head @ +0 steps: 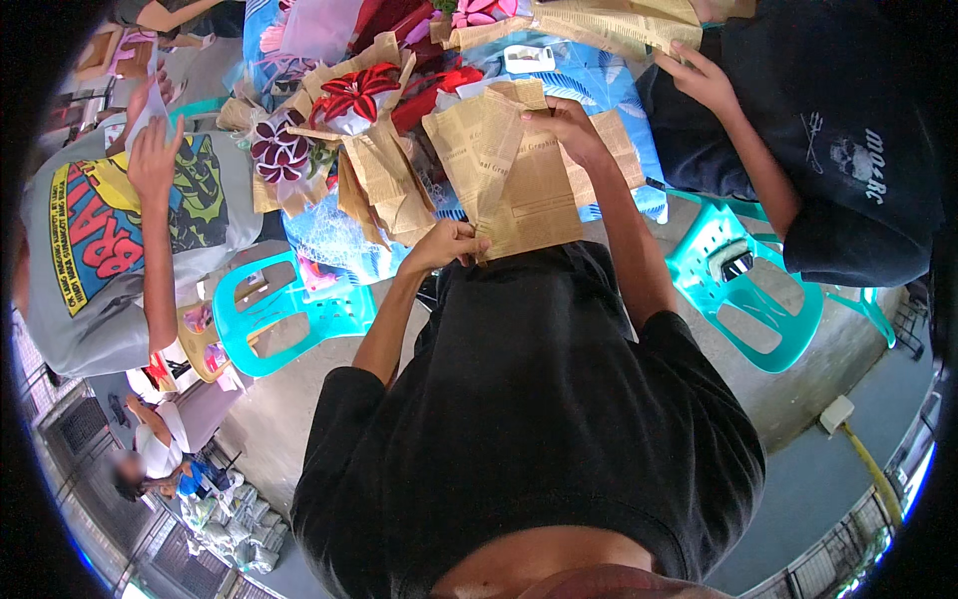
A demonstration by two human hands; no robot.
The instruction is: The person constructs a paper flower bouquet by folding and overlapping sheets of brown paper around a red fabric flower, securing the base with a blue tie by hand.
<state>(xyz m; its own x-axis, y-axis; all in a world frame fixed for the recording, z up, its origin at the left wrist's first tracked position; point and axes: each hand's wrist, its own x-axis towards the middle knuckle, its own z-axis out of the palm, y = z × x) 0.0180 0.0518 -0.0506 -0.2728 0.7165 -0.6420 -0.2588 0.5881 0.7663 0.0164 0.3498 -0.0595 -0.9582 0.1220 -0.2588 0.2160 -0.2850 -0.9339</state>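
A sheet of brown newsprint-patterned wrapping paper (535,198), partly folded over itself, lies across the table edge before me. My left hand (449,245) pinches its lower left corner between thumb and fingers. At its upper right edge, my right hand (565,129) grips the paper, the fingertips partly behind it. Left of the sheet are more folded pieces of the same paper (385,176). Beyond them sit a red fabric-like flower (358,93) in brown wrapping and a bunch of dark purple flowers with white edges (282,150).
The table has a blue patterned cloth (651,168). A white tape dispenser or similar case (529,58) lies on it. Teal plastic chairs stand left (258,359) and right (775,356). A co-worker in grey is at left; another in black at right handles similar paper (621,22).
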